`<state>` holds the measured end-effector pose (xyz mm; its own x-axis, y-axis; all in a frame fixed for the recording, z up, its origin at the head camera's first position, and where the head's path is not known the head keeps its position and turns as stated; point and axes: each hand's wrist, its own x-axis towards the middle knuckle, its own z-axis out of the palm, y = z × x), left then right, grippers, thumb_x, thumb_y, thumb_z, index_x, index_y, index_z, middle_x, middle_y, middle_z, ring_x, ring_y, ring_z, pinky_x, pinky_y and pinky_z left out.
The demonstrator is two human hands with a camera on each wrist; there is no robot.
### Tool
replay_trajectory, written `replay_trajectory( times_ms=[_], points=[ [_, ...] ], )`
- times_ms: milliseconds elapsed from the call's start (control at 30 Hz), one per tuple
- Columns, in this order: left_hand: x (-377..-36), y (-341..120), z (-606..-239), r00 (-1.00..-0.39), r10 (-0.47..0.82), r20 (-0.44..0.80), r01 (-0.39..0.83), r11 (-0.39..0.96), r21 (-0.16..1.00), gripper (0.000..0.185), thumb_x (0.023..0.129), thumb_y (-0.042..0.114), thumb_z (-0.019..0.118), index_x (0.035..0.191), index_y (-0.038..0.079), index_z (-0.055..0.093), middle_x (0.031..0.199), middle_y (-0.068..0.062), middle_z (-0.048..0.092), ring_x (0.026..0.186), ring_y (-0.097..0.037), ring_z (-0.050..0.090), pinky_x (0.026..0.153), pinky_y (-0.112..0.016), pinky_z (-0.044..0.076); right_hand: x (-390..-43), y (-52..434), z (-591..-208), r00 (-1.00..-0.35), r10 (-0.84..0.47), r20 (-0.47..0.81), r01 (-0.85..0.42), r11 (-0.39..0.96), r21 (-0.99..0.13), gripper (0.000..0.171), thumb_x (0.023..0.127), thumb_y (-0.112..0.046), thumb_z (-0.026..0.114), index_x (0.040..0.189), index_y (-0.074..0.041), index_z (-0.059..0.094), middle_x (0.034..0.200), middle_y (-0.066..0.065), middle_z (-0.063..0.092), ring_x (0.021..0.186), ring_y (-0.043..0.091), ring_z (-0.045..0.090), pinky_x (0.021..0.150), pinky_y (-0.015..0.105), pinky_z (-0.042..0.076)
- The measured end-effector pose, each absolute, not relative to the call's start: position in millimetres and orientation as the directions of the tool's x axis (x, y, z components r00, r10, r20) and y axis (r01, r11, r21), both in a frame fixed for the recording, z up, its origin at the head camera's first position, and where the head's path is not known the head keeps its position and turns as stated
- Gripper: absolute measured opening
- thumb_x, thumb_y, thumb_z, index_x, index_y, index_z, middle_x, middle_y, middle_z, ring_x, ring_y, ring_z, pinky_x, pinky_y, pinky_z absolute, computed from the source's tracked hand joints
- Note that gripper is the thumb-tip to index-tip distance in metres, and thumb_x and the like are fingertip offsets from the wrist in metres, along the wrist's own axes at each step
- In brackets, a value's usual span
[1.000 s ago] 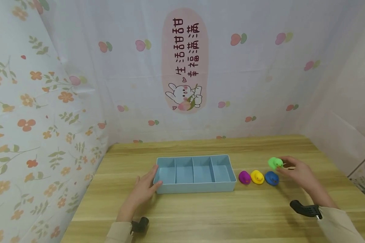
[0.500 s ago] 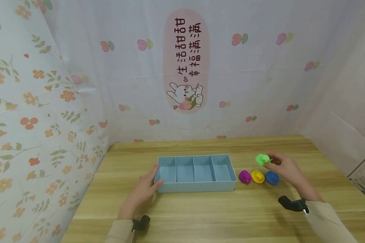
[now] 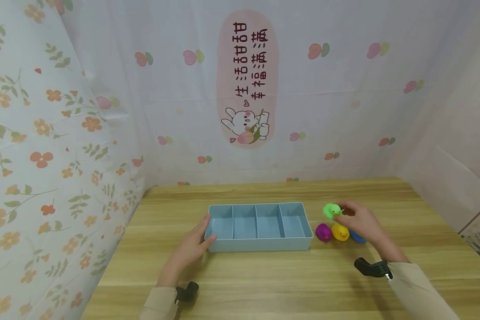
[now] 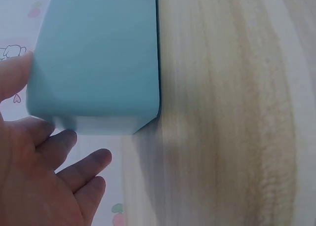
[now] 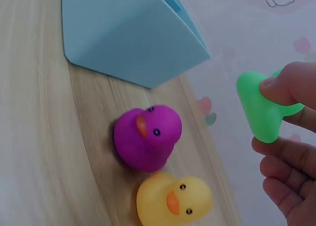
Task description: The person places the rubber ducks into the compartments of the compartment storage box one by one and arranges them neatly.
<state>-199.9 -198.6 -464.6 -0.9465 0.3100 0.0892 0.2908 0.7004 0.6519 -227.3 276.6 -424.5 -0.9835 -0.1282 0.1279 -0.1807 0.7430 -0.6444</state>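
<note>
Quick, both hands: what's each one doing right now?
Left hand: open, fingers resting against the blue tray end.
Right hand: pinching the green duck, lifted off the table.

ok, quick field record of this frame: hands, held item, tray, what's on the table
right hand: pinches the green duck, lifted clear of the table
left hand: fingers against the left end of the blue tray
tray compartments: four, all empty
on table: purple duck and yellow duck side by side right of the tray; blue duck partly hidden behind the right hand
surface: wooden table
</note>
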Motion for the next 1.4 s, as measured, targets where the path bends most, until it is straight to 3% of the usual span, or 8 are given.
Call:
replay_trajectory(
  times_ms=[433,833,1400],
  points=[
    [-199.9,-199.3,-465.4,-0.947,0.307,0.094,0.291,0.698,0.655,0.072,0.098,0.036,0.052,0.153,0.004,0.019,0.159,-0.017,0.02,0.146,-0.034,0.022,0.119,-0.049,0.021,-236.5,251.5,-425.1,-0.967,-0.183,0.177,-0.254,0.725,-0.64,0.041,0.09,-0.023,0.067,0.125,-0.003,0.058,0.117,0.017,0.063,0.104,0.034,0.058,0.093,0.053,0.049],
    [-201.2,-199.4,-463.6,-0.946,0.309,0.1,0.293,0.679,0.673,0.07,0.098,0.031,0.054,0.152,0.002,0.02,0.158,-0.019,0.023,0.146,-0.036,0.023,0.119,-0.05,0.021,-237.4,236.4,-423.4,-0.978,-0.172,0.121,-0.209,0.723,-0.659,0.045,0.089,-0.03,0.067,0.126,-0.004,0.057,0.123,0.019,0.061,0.111,0.04,0.055,0.093,0.057,0.048],
    [-199.9,-199.4,-459.8,-0.952,0.3,0.061,0.261,0.688,0.677,0.072,0.098,0.037,0.052,0.153,0.008,0.018,0.159,-0.014,0.021,0.147,-0.031,0.022,0.119,-0.048,0.021,-245.1,214.5,-419.1,-0.947,-0.262,0.187,-0.319,0.688,-0.652,0.037,0.087,-0.017,0.068,0.118,0.001,0.061,0.113,0.017,0.065,0.103,0.034,0.058,0.095,0.053,0.048]
  ],
)
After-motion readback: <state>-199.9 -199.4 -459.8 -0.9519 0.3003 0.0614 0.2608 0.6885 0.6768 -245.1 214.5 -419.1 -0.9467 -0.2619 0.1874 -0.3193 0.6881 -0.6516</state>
